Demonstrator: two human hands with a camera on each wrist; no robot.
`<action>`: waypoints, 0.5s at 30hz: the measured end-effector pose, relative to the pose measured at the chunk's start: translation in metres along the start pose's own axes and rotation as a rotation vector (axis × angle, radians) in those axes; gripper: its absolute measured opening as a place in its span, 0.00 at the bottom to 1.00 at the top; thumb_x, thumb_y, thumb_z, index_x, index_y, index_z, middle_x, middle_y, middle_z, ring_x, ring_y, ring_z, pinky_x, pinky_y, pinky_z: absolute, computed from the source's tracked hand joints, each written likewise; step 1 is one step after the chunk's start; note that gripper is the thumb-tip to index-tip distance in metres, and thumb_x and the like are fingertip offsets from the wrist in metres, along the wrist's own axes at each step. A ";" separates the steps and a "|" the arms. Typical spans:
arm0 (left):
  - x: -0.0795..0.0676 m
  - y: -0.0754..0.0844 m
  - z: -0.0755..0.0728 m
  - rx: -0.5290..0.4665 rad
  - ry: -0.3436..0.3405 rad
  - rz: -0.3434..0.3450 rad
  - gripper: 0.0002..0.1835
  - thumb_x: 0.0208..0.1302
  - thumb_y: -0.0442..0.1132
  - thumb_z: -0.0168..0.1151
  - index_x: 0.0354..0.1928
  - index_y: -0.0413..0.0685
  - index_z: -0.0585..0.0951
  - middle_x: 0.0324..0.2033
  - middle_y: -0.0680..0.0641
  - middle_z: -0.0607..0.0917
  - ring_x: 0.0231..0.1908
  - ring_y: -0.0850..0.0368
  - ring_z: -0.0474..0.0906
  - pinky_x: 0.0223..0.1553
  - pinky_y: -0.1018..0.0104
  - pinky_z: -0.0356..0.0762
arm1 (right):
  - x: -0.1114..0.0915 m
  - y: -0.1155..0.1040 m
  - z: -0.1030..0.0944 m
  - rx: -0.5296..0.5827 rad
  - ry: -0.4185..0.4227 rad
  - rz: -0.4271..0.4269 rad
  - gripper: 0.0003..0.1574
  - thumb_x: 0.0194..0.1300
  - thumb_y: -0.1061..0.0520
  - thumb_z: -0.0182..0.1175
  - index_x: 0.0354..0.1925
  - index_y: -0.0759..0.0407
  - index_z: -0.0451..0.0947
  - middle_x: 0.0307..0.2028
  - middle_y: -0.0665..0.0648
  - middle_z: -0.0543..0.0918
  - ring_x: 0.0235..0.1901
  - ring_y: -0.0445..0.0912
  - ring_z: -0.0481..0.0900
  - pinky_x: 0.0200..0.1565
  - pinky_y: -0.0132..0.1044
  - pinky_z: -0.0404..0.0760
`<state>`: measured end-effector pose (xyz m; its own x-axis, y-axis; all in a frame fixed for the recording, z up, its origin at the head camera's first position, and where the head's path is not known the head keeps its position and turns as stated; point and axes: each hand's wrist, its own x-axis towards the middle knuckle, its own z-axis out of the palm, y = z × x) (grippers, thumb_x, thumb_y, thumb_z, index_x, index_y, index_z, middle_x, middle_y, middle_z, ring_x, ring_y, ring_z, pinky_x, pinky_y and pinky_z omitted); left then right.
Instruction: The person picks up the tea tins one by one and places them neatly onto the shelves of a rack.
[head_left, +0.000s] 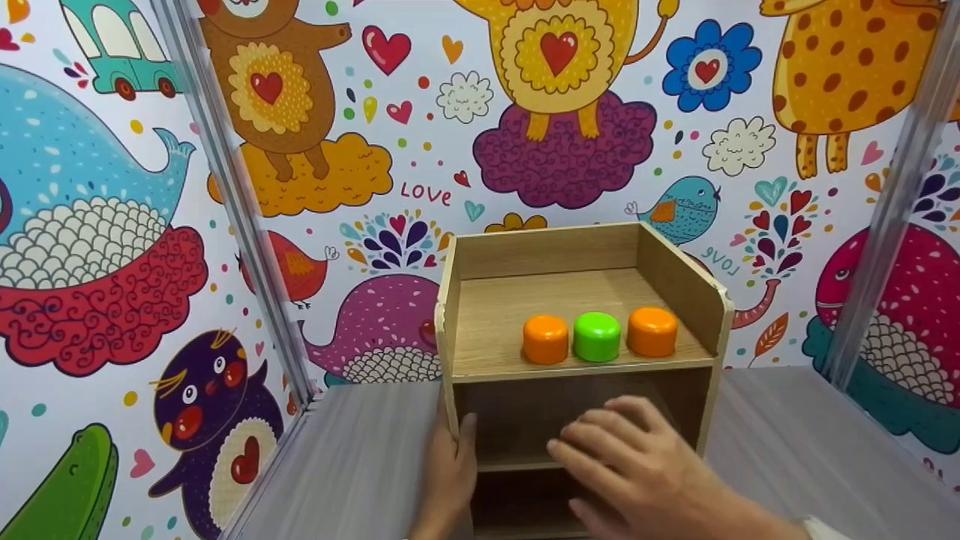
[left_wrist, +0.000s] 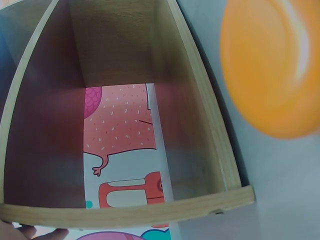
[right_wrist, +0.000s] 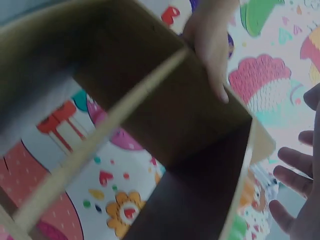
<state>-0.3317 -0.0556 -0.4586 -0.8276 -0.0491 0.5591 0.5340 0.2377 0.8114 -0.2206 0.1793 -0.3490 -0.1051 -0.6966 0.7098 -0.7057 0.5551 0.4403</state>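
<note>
We steady the wooden shelf unit (head_left: 577,330) on the grey table (head_left: 360,457), its long axis upright, open front facing us. Our left hand (head_left: 450,465) grips its left panel; our right hand (head_left: 637,465) hovers before it, fingers spread, holding nothing.

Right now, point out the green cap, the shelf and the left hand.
green cap (head_left: 597,335), head view, its front side.
shelf (head_left: 684,281), head view, right side panel.
left hand (head_left: 448,472), head view, back of the hand.
</note>
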 end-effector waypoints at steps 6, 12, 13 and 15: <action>0.002 0.002 -0.002 0.011 0.018 0.003 0.34 0.71 0.46 0.48 0.74 0.54 0.47 0.70 0.47 0.59 0.68 0.53 0.56 0.68 0.50 0.53 | -0.011 -0.014 0.026 -0.053 0.051 -0.093 0.26 0.64 0.37 0.52 0.53 0.48 0.78 0.43 0.49 0.81 0.41 0.45 0.77 0.42 0.48 0.75; 0.001 0.001 -0.003 0.058 0.049 0.009 0.33 0.71 0.45 0.50 0.73 0.48 0.52 0.68 0.45 0.63 0.67 0.54 0.58 0.67 0.53 0.55 | -0.028 -0.035 0.044 0.050 -0.120 -0.007 0.29 0.62 0.35 0.54 0.60 0.40 0.71 0.47 0.43 0.77 0.45 0.40 0.73 0.47 0.45 0.73; 0.001 0.001 -0.003 0.067 0.056 0.010 0.33 0.70 0.44 0.50 0.72 0.46 0.53 0.67 0.44 0.64 0.66 0.53 0.60 0.67 0.53 0.57 | -0.031 -0.039 0.047 0.061 -0.142 0.000 0.30 0.62 0.35 0.54 0.61 0.39 0.69 0.48 0.43 0.77 0.46 0.39 0.73 0.47 0.44 0.72; 0.001 0.001 -0.003 0.080 0.064 0.016 0.32 0.70 0.43 0.51 0.72 0.46 0.54 0.67 0.43 0.65 0.65 0.52 0.61 0.66 0.52 0.58 | -0.036 -0.045 0.057 0.068 -0.140 -0.016 0.29 0.63 0.37 0.54 0.61 0.39 0.69 0.48 0.42 0.76 0.46 0.38 0.72 0.47 0.43 0.72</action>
<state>-0.3317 -0.0588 -0.4568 -0.8054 -0.1058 0.5833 0.5292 0.3151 0.7878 -0.2251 0.1533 -0.4256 -0.1872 -0.7643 0.6171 -0.7532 0.5149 0.4092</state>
